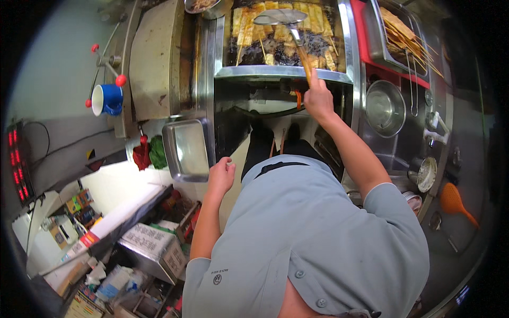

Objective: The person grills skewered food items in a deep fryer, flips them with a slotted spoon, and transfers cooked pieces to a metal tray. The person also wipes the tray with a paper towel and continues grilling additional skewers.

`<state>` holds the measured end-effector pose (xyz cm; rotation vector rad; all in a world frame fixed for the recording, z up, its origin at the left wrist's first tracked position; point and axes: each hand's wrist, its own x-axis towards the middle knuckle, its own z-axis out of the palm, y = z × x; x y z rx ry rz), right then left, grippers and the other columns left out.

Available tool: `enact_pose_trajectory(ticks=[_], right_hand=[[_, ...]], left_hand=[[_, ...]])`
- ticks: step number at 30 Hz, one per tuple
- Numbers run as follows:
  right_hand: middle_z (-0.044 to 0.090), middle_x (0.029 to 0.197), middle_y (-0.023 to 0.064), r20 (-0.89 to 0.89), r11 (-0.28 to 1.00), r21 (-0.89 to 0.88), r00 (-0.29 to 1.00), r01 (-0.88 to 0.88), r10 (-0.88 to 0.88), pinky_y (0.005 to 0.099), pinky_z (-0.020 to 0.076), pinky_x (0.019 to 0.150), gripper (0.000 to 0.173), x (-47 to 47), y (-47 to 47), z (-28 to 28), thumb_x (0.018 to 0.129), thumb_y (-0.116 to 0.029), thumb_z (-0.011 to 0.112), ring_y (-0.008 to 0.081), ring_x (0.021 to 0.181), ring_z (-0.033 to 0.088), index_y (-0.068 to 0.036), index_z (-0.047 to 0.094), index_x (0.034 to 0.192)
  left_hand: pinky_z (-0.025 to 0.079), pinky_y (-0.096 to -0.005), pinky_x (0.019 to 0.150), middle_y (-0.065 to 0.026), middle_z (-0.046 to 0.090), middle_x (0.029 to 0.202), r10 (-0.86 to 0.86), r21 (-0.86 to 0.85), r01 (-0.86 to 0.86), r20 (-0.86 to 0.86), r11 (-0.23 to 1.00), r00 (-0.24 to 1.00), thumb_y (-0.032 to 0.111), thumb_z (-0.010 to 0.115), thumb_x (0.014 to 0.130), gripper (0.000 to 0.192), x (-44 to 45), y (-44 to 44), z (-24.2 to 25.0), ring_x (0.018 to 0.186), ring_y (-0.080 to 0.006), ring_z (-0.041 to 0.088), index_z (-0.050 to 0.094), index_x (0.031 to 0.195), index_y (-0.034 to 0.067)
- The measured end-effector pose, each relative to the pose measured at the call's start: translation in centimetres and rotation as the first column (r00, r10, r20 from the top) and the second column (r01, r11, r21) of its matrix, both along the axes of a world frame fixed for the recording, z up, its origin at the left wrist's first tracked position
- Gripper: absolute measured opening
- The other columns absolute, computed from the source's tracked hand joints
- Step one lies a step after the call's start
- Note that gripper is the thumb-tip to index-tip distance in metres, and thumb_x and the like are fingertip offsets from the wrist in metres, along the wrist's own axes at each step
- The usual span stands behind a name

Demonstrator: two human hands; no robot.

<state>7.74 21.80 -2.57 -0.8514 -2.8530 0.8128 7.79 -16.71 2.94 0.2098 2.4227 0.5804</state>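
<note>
My right hand (319, 99) is closed on the wooden handle of a wire-mesh skimmer (280, 17). The skimmer's round mesh head is over a rectangular metal fryer (278, 71) of dark, bubbling oil. Skewered golden slabs of food (246, 30) lie side by side in the oil, with smaller pieces nearer the front rim. My left hand (222, 175) hangs low at the left, fingers loosely curled, with nothing seen in it. It is beside an empty-looking rectangular steel tray (205, 151).
At right, a steel tray (372, 43) holds skewered food; a steel bowl (385, 108) stands below it, near a faucet (435, 127) and an orange slotted spoon (453, 198). At left are a blue mug (109, 99), a press with red knobs and a metal box (153, 246).
</note>
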Motion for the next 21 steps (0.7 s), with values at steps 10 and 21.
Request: enact_pose_trajectory(ticks=[10,21], right_hand=[[0.057,0.098,0.0228,-0.084,0.994,0.024,0.990,-0.108,0.109,0.0513,0.0526,0.066,0.066,-0.3,-2.2,-2.1,0.086,-0.008,0.056,0.0428,0.074,0.064,0.002,0.033,0.147],[0.058,0.099,0.0197,0.049,0.991,0.132,0.998,-0.036,0.029,0.0513,0.0536,0.066,0.068,-1.8,-5.8,-3.8,0.084,-0.012,0.060,0.0406,0.077,0.066,-0.004,0.035,0.147]], left_hand=[[0.053,-0.0400,0.072,-0.0152,0.069,0.080,0.201,-0.107,-0.205,-0.050,0.973,0.978,0.019,0.066,0.089,0.026,3.5,-5.8,0.0,0.075,-0.0298,0.067,0.065,0.108,0.003],[0.053,-0.0358,0.074,-0.0134,0.070,0.082,0.303,-0.035,-0.313,-0.168,0.949,0.938,0.022,0.066,0.090,0.026,0.5,-14.7,-0.4,0.076,-0.0243,0.067,0.066,0.108,0.002]])
